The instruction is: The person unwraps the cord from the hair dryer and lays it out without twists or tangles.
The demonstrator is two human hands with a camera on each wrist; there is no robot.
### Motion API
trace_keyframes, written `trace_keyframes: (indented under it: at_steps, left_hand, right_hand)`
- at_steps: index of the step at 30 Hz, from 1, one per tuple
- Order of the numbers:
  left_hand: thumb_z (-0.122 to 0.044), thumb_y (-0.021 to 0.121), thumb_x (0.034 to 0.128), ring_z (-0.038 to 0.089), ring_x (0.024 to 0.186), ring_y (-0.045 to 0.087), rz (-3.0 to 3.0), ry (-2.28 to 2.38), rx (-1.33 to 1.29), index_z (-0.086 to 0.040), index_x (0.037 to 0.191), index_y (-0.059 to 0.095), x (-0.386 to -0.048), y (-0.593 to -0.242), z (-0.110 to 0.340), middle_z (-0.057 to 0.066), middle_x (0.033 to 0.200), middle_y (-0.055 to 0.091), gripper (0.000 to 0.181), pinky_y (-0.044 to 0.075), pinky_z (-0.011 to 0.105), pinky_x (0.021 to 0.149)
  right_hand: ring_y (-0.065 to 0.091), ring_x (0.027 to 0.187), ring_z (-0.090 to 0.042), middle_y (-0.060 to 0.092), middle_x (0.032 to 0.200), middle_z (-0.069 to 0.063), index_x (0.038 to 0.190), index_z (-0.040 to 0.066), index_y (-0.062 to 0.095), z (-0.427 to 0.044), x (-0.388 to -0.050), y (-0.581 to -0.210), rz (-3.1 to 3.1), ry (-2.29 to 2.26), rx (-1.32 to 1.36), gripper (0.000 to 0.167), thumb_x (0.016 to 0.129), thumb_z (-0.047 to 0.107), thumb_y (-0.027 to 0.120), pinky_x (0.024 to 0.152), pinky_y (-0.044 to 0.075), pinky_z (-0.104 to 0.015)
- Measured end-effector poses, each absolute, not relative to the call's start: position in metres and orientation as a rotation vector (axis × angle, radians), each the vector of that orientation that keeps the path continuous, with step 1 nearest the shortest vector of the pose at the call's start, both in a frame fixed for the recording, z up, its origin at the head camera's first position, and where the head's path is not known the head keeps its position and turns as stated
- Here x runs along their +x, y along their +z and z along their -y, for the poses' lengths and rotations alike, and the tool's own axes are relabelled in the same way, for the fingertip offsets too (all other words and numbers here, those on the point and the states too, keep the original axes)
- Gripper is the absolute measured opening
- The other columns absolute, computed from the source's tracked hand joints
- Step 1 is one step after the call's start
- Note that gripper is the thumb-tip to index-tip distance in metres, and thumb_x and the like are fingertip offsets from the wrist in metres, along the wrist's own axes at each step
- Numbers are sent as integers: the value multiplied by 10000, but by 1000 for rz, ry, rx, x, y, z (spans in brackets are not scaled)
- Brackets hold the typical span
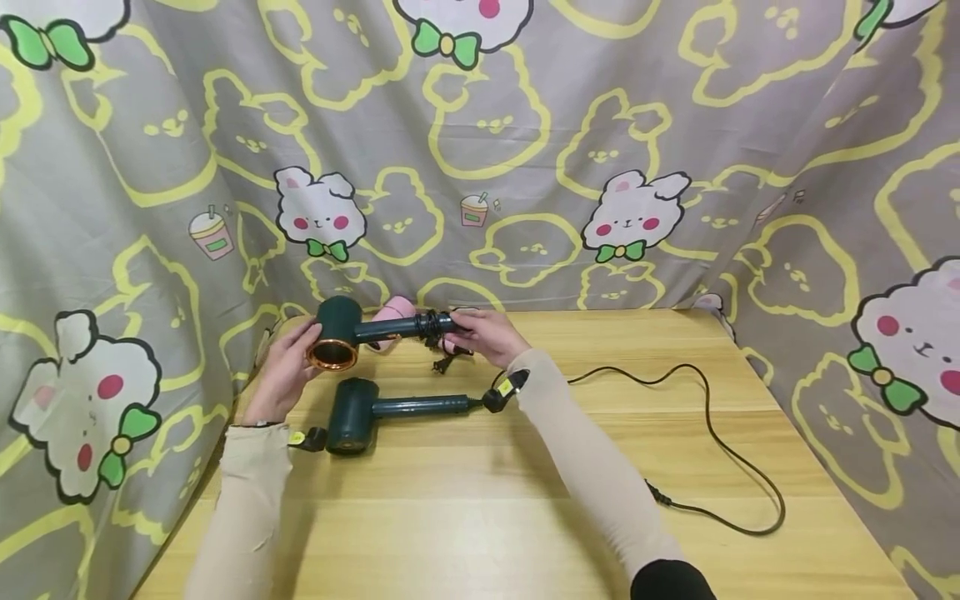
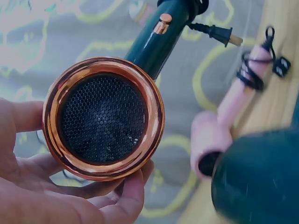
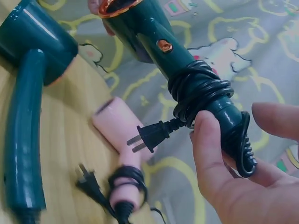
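Both hands hold a dark green hair dryer (image 1: 341, 317) with a copper rim above the table's back left. My left hand (image 1: 285, 371) grips the dryer's round head, fingers behind the copper ring (image 2: 156, 112) in the left wrist view. At the other end, my right hand (image 1: 491, 335) holds the bottom of the handle, near the wound black cord (image 3: 201, 88). A two-prong plug (image 3: 154, 135) hangs from that cord. Below the held dryer, a second green hair dryer (image 1: 352, 417) lies on the table, its handle pointing right.
Behind the held dryer lies a pink hair dryer (image 1: 401, 308), its cord wrapped round the handle. A black cord (image 1: 708, 408) loops over the right side of the wooden table (image 1: 420, 533). A patterned curtain (image 1: 525, 275) encloses the back and sides.
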State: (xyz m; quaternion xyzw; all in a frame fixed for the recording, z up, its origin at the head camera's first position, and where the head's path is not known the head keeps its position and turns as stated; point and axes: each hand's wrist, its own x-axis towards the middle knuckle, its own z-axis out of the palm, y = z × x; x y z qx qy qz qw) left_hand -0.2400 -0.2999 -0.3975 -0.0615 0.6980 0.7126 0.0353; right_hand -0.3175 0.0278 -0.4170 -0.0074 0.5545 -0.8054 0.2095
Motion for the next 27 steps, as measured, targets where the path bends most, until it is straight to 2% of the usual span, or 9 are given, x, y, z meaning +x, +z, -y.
trace_keyframes:
  at_steps: [7, 12, 14, 16, 20, 22, 24, 27]
  left_hand:
    - [-412, 472, 1092, -78, 988, 616, -2187, 2145, -65, -105, 1669, 137, -243, -390, 258, 229, 1697, 207, 735, 533, 172, 844]
    - [-381, 479, 1095, -76, 1022, 612, -2180, 2140, -34, -95, 1665, 168, -244, -393, 235, 203, 1707, 224, 709, 535, 165, 846]
    - [-388, 480, 1094, -14, 1115, 602, -2195, 2116, -21, -107, 1665, 180, -243, -395, 228, 186, 1711, 222, 703, 533, 164, 858]
    - [-398, 477, 1095, 99, 1268, 569, -2227, 2073, 4, -122, 1665, 185, -243, -396, 222, 164, 1715, 224, 698, 528, 191, 902]
    - [-410, 503, 1086, 293, 1510, 371, -2287, 1978, 68, -133, 1666, 188, -242, -400, 211, 147, 1724, 206, 716, 482, 379, 1074]
    - [-393, 538, 1076, 333, 1542, 328, -2316, 1940, 106, -126, 1663, 200, -241, -405, 207, 156, 1721, 212, 727, 428, 482, 1137]
    - [-371, 596, 1053, 373, 1538, 338, -2346, 1895, 156, -130, 1661, 208, -239, -409, 204, 168, 1717, 218, 760, 384, 535, 1174]
    - [-317, 709, 991, 430, 1448, 451, -2406, 1801, 248, -151, 1670, 153, -238, -416, 198, 187, 1712, 215, 893, 460, 446, 1106]
  right_hand:
    - [702, 944, -143, 429, 1566, -253, 1498, -89, 460, -74, -310, -414, -1586, -2204, -134, 460, 1075, 78, 528, 865, 591, -215]
    - [710, 908, -130, 465, 1521, -272, 1466, -97, 491, -98, -299, -415, -1738, -2183, -140, 451, 1068, 104, 557, 846, 592, -212]
    - [722, 859, -120, 503, 1466, -291, 1436, -110, 510, -104, -294, -416, -1799, -2181, -140, 437, 1065, 114, 566, 822, 597, -214]
    - [729, 813, -116, 542, 1397, -290, 1409, -123, 525, -110, -289, -418, -1845, -2193, -141, 422, 1064, 115, 569, 802, 603, -219]
    - [734, 764, -114, 606, 1225, -217, 1367, -130, 554, -120, -279, -424, -1932, -2228, -120, 400, 1055, 117, 589, 784, 610, -227]
    - [733, 753, -114, 623, 1154, -176, 1355, -133, 565, -126, -273, -427, -1965, -2257, -111, 393, 1048, 110, 600, 782, 611, -230]
    - [730, 744, -116, 639, 1097, -151, 1336, -137, 578, -131, -267, -430, -1986, -2288, -100, 382, 1042, 105, 609, 777, 612, -232]
    - [724, 733, -118, 660, 1061, -143, 1318, -144, 585, -137, -260, -431, -2019, -2325, -102, 372, 1036, 97, 616, 766, 612, -233]
